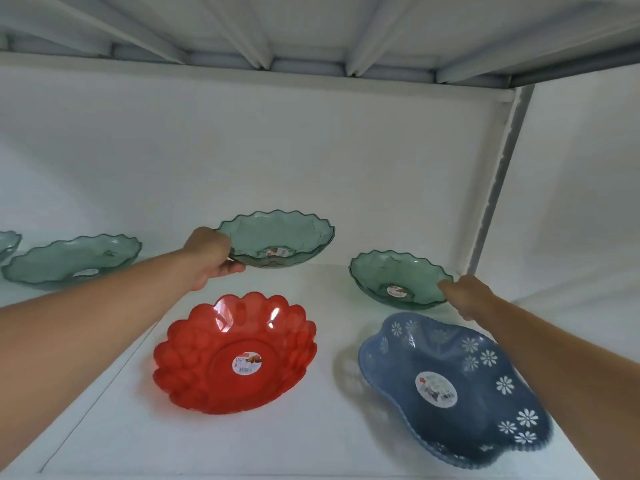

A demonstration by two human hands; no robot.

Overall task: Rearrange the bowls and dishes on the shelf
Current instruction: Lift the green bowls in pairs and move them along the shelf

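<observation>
On the white shelf my left hand grips the left rim of a clear green scalloped bowl at the back middle, which looks lifted or tilted. My right hand holds the right rim of a smaller green bowl at the back right. A red petal-shaped dish sits in front at the middle. A blue dish with white flower cut-outs lies front right, under my right forearm.
Another green scalloped bowl rests at the back left, and the edge of one more green bowl shows at the far left. A grey upright post bounds the shelf on the right. The upper shelf's ribbed underside hangs overhead.
</observation>
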